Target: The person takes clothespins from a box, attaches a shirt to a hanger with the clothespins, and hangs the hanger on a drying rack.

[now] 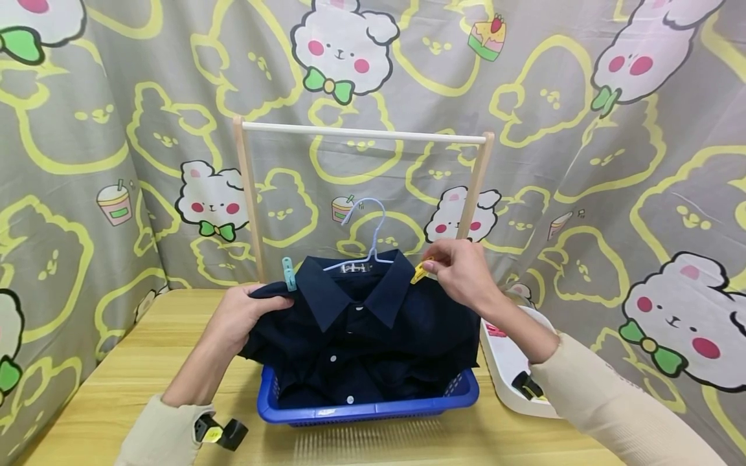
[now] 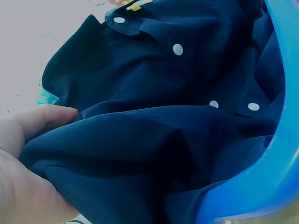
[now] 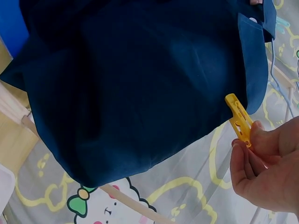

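A dark navy button-up shirt (image 1: pixel 428 340) hangs on a light-blue wire hanger (image 1: pixel 377 236), its lower part bunched in a blue basket (image 1: pixel 367 413). My left hand (image 1: pixel 234 318) pinches the shirt's shoulder on the left, thumb on the near side in the left wrist view. A teal clothespin (image 1: pixel 289 274) sits on that shoulder beside the collar. On the other side, my right hand (image 1: pixel 463 270) pinches a yellow clothespin (image 3: pixel 239 120) between thumb and fingers. Its tip overlaps the shirt's shoulder edge next to the collar; whether it is clamped there I cannot tell.
Behind the shirt stands a wooden rack with a white crossbar (image 1: pixel 364 134). To the right, partly under my forearm, a white tray (image 1: pixel 507 372) holds a pink clothespin (image 1: pixel 495 331). All this is on a wood-grain table (image 1: pixel 146 349) before a patterned curtain (image 1: pixel 280 77).
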{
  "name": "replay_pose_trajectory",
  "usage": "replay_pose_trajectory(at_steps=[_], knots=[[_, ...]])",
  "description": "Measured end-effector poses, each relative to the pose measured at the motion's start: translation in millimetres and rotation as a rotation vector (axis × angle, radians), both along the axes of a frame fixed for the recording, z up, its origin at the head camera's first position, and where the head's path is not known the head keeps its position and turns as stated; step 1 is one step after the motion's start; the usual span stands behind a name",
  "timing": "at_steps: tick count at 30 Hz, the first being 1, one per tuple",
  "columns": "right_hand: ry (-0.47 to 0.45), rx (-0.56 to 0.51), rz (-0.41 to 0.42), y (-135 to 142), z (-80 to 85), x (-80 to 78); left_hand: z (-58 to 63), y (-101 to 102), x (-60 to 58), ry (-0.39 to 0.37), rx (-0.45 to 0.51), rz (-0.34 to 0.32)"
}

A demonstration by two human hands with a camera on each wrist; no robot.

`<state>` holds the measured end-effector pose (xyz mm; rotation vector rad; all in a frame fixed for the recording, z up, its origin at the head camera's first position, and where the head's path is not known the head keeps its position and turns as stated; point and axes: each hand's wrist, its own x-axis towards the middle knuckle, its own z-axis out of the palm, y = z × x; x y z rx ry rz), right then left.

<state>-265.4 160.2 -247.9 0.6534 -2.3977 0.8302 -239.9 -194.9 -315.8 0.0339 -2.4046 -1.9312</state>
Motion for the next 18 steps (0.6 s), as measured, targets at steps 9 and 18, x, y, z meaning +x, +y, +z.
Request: replay_pose_trajectory(at_steps=[9,18], knots=[[-0.021,0.001,-0.008,-2.5,-1.7,-0.6,-1.8,-0.9,0.2,0.005,0.005,0.002],[-0.041,0.001,-0.013,-1.2,-1.7,0.5,-2.8,-1.6,0.2,0.011,0.012,-0.004]])
